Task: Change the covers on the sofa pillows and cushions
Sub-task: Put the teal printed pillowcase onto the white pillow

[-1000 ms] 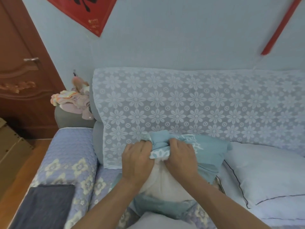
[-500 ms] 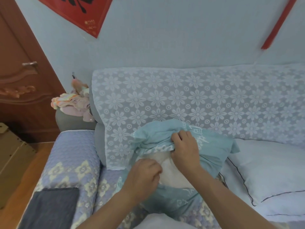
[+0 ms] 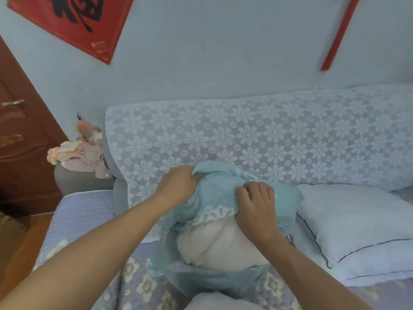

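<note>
From the head view, a white pillow (image 3: 220, 247) lies on the sofa seat (image 3: 76, 211) against the lace-draped backrest (image 3: 245, 135), its far half inside a teal cover (image 3: 223, 193) bunched over the top. The left hand (image 3: 178, 184) and right hand (image 3: 257, 202) each have a grip pinching a fold of that cover. A second pillow (image 3: 357, 222) in a pale case lies just beside it on the right.

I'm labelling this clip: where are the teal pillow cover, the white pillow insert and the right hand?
teal pillow cover (image 3: 283, 198): head view, bunched upper fabric.
white pillow insert (image 3: 219, 245): head view, exposed bare middle.
right hand (image 3: 256, 201): head view, back of hand.
</note>
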